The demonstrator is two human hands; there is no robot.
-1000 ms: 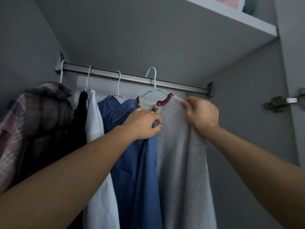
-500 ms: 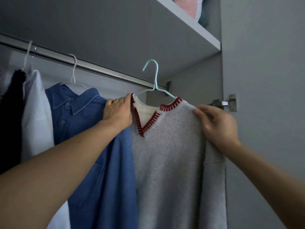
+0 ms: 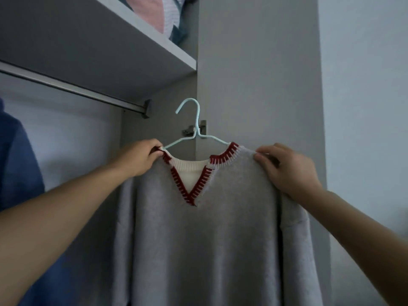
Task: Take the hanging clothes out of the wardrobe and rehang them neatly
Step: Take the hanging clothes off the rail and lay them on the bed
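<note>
A grey sweater (image 3: 198, 244) with a red-and-white V-neck hangs on a light blue hanger (image 3: 194, 124), held up in the air in front of the wardrobe's right side panel. The hanger's hook is off the metal rail (image 3: 72, 90). My left hand (image 3: 138, 156) grips the sweater's left shoulder at the collar. My right hand (image 3: 287, 171) holds the right shoulder, fingers curled over the fabric. A blue denim shirt (image 3: 15, 168) shows at the left edge, its hanger out of view.
A grey shelf (image 3: 136, 38) runs above the rail, with pink and dark folded clothes (image 3: 154, 14) on it. The wardrobe's side panel (image 3: 258, 74) stands behind the sweater, with a metal hinge (image 3: 189, 131) on it. A pale wall lies to the right.
The sweater and hanger have come off the rail and moved right, out of the wardrobe. The view has swung right, so the other hanging clothes have mostly left the frame.
</note>
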